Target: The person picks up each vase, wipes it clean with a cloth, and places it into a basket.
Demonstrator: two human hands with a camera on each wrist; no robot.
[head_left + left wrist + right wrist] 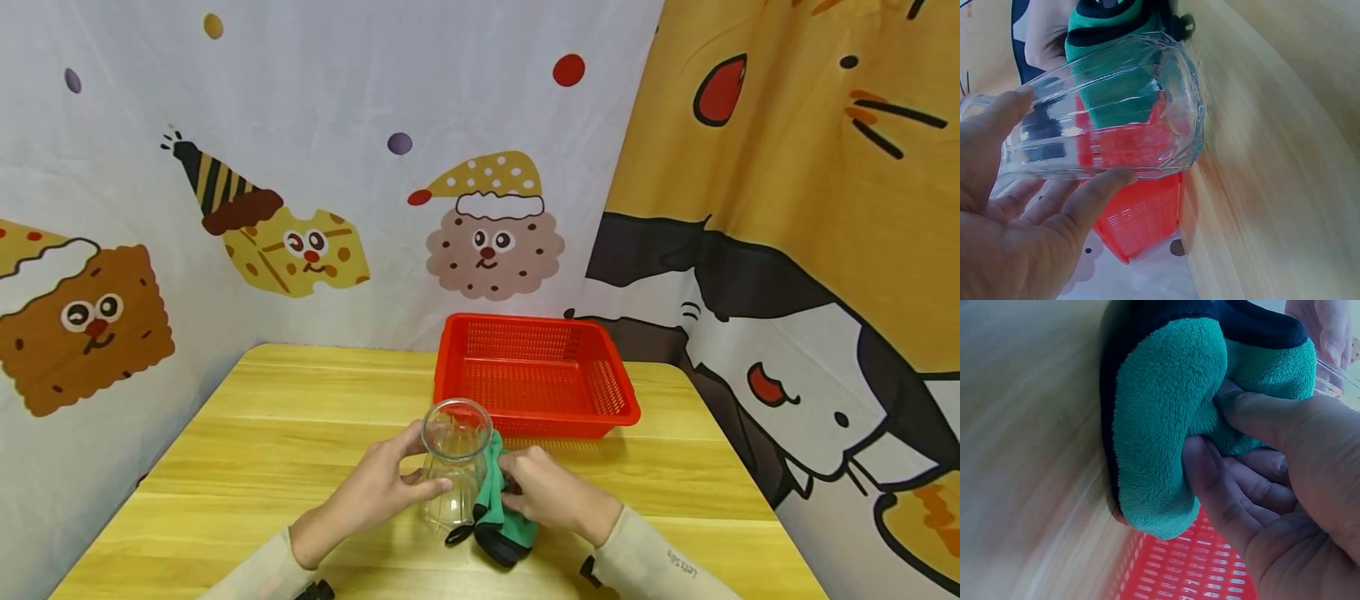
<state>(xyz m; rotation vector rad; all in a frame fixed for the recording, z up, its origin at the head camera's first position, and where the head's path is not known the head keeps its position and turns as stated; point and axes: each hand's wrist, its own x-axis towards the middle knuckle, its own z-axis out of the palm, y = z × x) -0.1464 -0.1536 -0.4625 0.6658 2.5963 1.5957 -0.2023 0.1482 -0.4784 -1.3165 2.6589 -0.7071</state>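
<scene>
A clear glass vase (456, 468) with a round, flared rim and a faceted body stands upright on the table. My left hand (378, 483) holds it from the left, thumb on the near side and fingers round the far side. Right beside it is a green fleecy cloth (1160, 412) with black edging and a small black loop. My right hand (553, 493) pinches a fold of this cloth between thumb and fingers. In the left wrist view the cloth shows through the glass; whether the two touch, I cannot tell.
Behind the hands, a red plastic basket (517, 423) with perforated walls sits toward the back of the wood-grain table (315, 408). A printed curtain (330, 100) with cartoon figures hangs along the back and sides of the table.
</scene>
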